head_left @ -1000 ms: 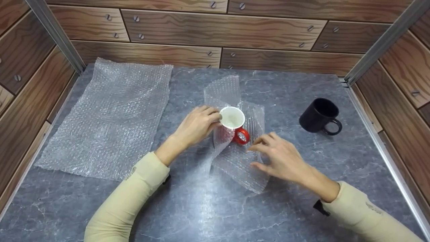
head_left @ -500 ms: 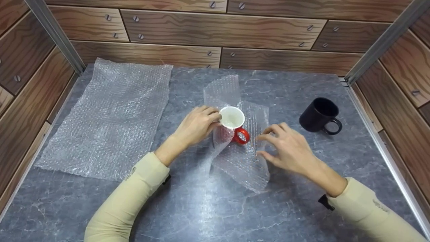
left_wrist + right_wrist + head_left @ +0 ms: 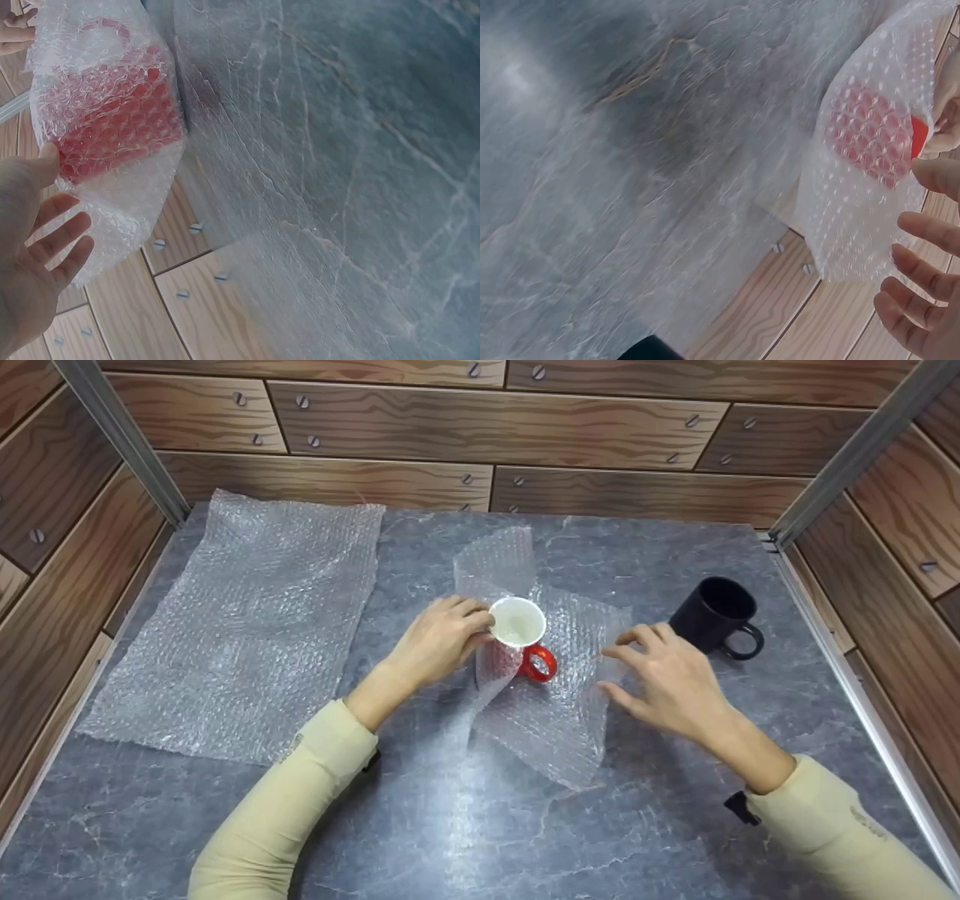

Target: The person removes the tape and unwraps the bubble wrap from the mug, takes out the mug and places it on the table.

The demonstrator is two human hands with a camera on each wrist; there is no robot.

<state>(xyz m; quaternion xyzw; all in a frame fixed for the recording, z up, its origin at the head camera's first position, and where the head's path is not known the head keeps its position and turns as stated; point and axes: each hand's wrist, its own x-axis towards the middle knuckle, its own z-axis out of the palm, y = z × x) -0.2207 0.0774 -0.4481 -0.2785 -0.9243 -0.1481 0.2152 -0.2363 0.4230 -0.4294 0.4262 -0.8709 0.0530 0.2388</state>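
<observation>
A red mug with a white inside stands upright mid-table, partly wrapped in a sheet of bubble wrap. Its handle points toward the person and stays uncovered from above. My left hand holds the mug's left rim together with the wrap, thumb pressed near the edge in the left wrist view. At the wrap's right flap, my right hand has its thumb and fingers spread apart, fingertips over the flap's edge. Contact there cannot be told. Through the plastic, the red mug wall shows in the right wrist view.
A black mug stands at the right, just behind the right hand, which covers part of it. A second, larger bubble wrap sheet lies flat on the left. Wood-patterned panels and metal rails border the grey marbled table.
My right hand has moved right and slightly away from the person. The wrap's right flap has spread out to the right with it. The left hand and red mug stay put.
</observation>
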